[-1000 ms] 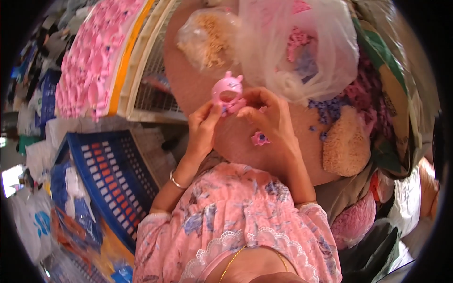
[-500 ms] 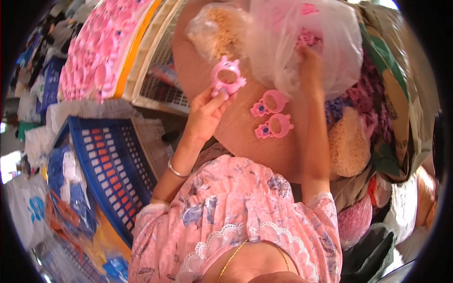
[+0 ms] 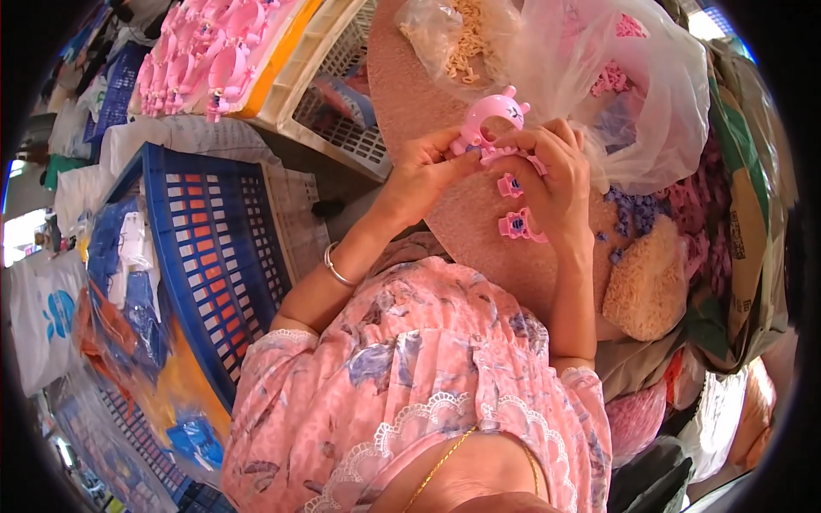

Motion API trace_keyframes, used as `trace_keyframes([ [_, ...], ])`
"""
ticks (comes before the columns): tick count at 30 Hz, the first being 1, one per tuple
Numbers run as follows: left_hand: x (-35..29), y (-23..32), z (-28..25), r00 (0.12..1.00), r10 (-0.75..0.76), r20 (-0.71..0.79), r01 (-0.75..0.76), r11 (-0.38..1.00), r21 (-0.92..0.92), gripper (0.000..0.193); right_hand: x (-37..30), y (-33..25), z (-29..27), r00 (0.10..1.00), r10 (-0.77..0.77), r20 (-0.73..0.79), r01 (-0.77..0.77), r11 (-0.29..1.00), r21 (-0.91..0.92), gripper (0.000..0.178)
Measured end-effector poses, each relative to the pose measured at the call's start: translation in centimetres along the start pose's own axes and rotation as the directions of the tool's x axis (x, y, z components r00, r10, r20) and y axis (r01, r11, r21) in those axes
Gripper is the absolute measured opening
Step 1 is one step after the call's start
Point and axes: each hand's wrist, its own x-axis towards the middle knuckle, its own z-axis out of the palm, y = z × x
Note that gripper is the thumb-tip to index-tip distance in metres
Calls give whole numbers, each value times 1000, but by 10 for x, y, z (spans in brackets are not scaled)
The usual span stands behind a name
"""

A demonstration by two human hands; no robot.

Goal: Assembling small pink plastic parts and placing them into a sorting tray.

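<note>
We have the pink animal-shaped piece above the worktop, nearer its left edge than its right. Our left hand pinches it—thumb against fingers. Our right hand bends half-closed at its lower side—whether gripping, we cannot tell. Two pink pieces lie below.

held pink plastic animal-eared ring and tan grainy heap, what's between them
In the head view, the right hand and a few small loose blue pieces lie between pink ring and tan heap.
</note>
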Motion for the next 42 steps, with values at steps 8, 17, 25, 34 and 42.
trace_keyframes([
  [8,-1,5,0,1000,-6,19,1,964,266,32,0,1,3,995,-81,-57,76,994,-84,18],
  [17,-10,11,10,955,296,-17,-205,702,682,35,-8,-22,14,970,218,-105,-226,971,-75,20],
  [25,-1,-5,6,991,-39,-130,22,991,-131,27,-12,-12,50,914,234,-331,-271,960,-71,22],
  [34,-5,7,7,984,-171,-48,153,953,-260,26,14,-12,34,891,72,-447,-200,949,-244,43],
  [42,-26,-14,4,983,-150,104,156,986,-51,39,4,-18,35,982,36,-186,-105,921,-376,66],
])
